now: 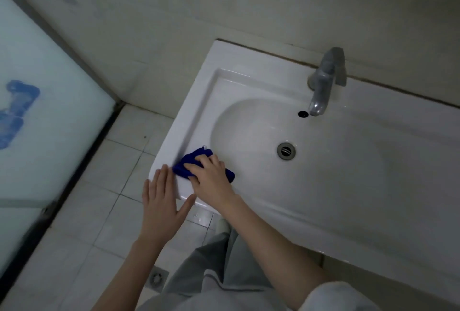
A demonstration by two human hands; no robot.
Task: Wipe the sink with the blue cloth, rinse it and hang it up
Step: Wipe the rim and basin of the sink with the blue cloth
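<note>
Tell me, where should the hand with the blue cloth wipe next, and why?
Probably slide the blue cloth rightward along the front ledge. The right hand holds it bunched at the front left corner of the sink, the left hand lies flat on that corner's edge, and the rest of the ledge lies to the right.

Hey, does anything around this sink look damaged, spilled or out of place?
Nothing spilled or broken. The one oddity is a dark, uneven line along the seam where the sink meets the wall behind the faucet; it looks like grime or worn sealant.
</note>
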